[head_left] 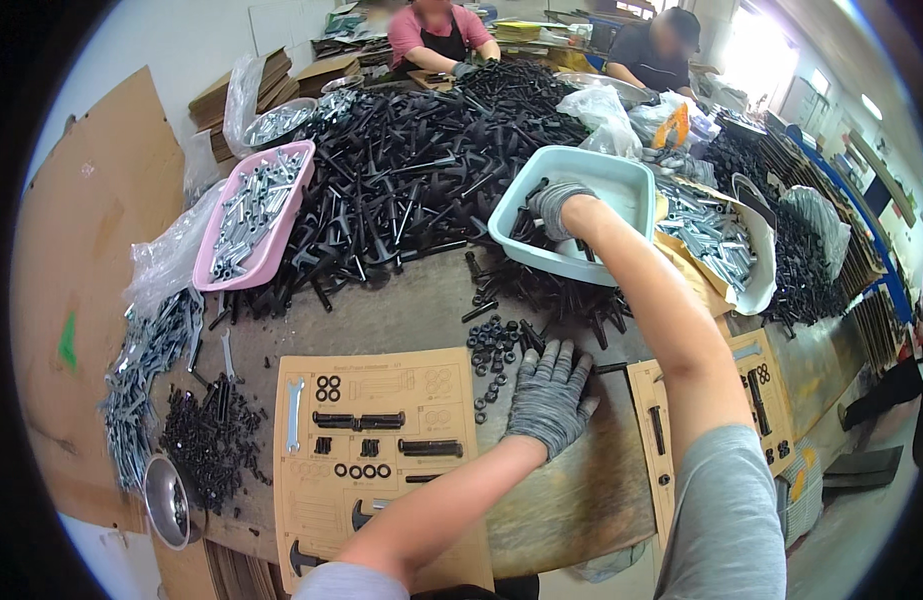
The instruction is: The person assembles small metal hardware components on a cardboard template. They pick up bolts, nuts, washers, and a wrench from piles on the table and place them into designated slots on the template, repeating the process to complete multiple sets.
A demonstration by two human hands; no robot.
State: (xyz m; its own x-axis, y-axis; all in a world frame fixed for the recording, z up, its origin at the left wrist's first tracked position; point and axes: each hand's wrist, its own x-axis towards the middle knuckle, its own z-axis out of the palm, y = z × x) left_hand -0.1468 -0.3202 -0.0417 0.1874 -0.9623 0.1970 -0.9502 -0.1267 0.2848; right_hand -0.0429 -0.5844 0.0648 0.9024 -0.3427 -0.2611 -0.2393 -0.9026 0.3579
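My left hand [551, 402], in a grey knit glove, lies with fingers stretched out on the metal table. Its fingertips are beside a small cluster of black nuts [494, 340] and a few black bolts. My right hand [561, 207], gloved the same way, reaches into a pale blue plastic basin [636, 185]. Its fingers curl at the basin's left side around dark pieces that I cannot make out clearly. Left of my left forearm lies a printed cardboard sheet [381, 375] carrying a wrench [295, 415], black bolts [358, 421], washers and T-shaped black parts.
A heap of black T-shaped parts [381, 190] covers the table's far middle. A pink basin [306, 165] holds silver tubes. Loose wrenches [146, 370], black screws [216, 440] and a metal bowl [166, 503] lie left. A second loaded cardboard sheet [646, 400] lies right. Two people work opposite.
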